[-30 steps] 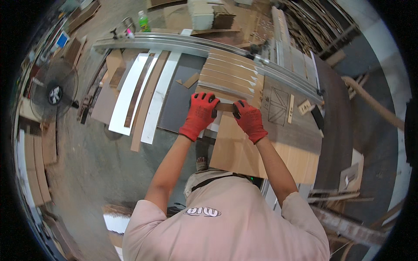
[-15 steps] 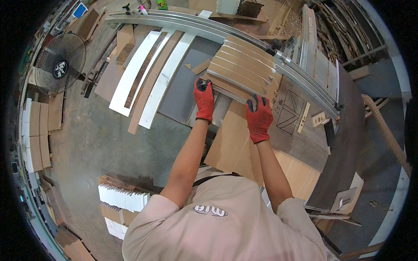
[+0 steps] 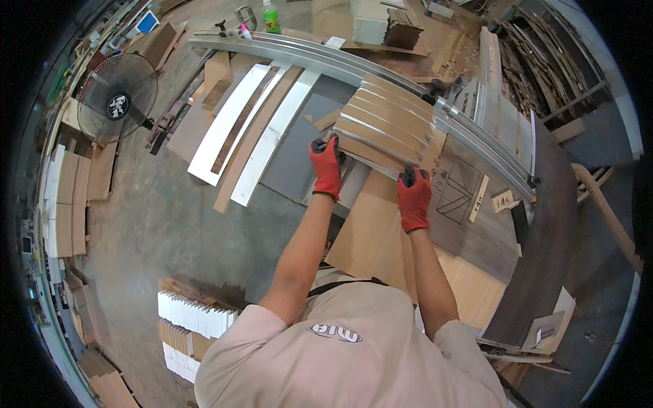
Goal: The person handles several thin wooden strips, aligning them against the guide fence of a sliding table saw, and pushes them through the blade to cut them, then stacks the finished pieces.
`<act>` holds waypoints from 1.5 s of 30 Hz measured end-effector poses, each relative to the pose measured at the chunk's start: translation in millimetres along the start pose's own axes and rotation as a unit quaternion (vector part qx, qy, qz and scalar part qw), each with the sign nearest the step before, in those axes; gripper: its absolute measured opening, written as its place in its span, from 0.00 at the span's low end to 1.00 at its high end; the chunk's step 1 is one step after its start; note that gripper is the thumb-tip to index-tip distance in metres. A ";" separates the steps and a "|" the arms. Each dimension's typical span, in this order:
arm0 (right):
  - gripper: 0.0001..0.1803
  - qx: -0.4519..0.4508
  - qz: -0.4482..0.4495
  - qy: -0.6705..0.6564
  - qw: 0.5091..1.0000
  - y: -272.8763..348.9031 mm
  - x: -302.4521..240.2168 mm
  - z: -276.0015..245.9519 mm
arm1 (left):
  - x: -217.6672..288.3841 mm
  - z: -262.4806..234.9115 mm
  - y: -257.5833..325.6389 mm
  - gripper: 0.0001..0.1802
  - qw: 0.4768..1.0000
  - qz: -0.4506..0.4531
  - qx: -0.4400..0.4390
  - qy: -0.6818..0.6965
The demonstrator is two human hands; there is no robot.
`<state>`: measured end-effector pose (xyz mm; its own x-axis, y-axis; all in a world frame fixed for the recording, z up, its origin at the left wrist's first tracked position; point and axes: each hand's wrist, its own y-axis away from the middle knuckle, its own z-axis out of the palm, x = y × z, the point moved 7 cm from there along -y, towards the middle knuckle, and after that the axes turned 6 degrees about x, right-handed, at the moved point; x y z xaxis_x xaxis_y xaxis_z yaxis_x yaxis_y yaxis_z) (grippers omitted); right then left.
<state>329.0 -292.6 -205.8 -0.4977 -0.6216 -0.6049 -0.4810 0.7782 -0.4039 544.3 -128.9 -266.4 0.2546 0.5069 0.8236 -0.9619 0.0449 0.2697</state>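
Observation:
Several brown board strips (image 3: 388, 112) with pale edges lie side by side on the saw table. At their near side is one more brown strip (image 3: 371, 151), lying along the row. My left hand (image 3: 326, 168), in a red glove with dark fingertips, is closed at this strip's left end. In a matching glove, my right hand (image 3: 414, 198) is closed at the right end, fingers curled. The gloves hide both corners of the strip and the exact grip.
A long metal rail (image 3: 299, 51) crosses behind the strips. Long white and brown boards (image 3: 275, 139) overhang the table's left side. A plywood panel (image 3: 371, 228) lies near me; a marked dark board (image 3: 469, 231) is at right. A fan (image 3: 117, 98) stands far left.
The whole view has shifted, so the table sits lower and farther right. My right fingers have curled in more. Both hands stay at the near strip's ends.

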 end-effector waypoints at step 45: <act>0.14 -0.016 0.508 -0.602 0.616 139.6 -1.9 -54.7 | -11.4 -1.1 -18.6 0.20 0.974 0.134 0.015 -0.184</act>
<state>223.3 -187.7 -223.5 0.3321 0.7169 -0.6130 -0.3864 0.6962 0.6049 559.2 -134.5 -281.4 0.0179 0.1538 0.9879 -0.9968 -0.0748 0.0297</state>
